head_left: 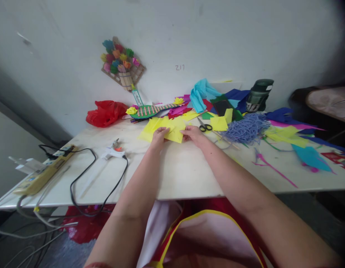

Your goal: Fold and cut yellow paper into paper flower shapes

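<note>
A yellow paper sheet (174, 134) is being pinched at its edges by the left hand (159, 136) and right hand (192, 133) — apparently mid-fold; scissors (205, 127) are lying nearby, untouched.

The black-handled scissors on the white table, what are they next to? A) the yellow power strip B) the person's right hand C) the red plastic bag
B: the black-handled scissors lie just beyond the right hand, which rests on the yellow paper sheet.
</note>
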Tool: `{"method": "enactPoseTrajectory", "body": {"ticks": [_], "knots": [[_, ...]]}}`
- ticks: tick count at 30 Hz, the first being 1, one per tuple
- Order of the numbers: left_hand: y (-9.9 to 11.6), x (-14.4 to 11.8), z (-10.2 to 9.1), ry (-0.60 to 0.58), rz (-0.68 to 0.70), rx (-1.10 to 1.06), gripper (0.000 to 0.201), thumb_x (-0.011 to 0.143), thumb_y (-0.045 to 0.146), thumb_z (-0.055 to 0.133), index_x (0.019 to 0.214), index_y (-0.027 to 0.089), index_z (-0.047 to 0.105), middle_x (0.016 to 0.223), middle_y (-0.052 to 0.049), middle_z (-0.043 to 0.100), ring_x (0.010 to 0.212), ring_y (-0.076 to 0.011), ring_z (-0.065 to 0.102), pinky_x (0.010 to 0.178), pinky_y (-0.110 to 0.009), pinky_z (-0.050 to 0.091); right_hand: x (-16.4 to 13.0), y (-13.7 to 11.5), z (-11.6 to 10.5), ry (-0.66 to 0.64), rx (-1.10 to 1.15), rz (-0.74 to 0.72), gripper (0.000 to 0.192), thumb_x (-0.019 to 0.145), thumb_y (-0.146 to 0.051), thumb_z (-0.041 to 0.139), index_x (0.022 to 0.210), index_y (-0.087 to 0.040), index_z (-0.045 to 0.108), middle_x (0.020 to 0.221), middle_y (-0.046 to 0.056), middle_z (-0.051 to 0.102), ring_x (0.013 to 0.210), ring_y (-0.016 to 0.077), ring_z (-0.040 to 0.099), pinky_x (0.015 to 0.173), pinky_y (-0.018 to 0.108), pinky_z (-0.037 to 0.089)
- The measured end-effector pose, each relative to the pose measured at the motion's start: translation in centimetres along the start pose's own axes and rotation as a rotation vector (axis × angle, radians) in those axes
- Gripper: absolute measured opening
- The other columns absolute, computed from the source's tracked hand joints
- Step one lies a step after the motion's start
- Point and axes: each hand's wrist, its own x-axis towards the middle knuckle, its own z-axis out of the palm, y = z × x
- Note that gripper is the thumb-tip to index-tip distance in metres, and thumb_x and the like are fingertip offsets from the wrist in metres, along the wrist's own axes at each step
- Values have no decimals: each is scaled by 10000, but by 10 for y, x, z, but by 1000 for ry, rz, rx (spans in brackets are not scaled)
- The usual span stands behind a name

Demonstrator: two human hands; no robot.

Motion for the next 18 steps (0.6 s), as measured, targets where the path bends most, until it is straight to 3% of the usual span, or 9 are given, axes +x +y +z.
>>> {"method": "enactPoseTrajectory", "body": {"ticks": [4,10,18], "knots": [[-2,1,-3,-47,-40,24,331,495,321,710,715,147,535,576,20,545,501,-91,517,468,-211,403,0,-1,-3,-17,-88,-23,166,612,-177,663,597,-144,501,410,-38,528,351,70,479,368,175,404],[-7,6,-6,-58,19,74,315,487,309,722,572,149,464,471,44,473,421,-60,447,423,-188,336,0,-1,-6,-54,-147,-23,157,616,-200,647,596,-152,499,407,-36,526,356,75,476,361,176,384],[-2,-2,1,-125,-42,39,330,473,270,725,603,163,441,443,65,444,362,-52,413,384,-184,303,2,1,-7,-12,-126,-78,189,604,-291,646,605,-171,500,458,-47,525,403,88,476,390,202,386]]}}
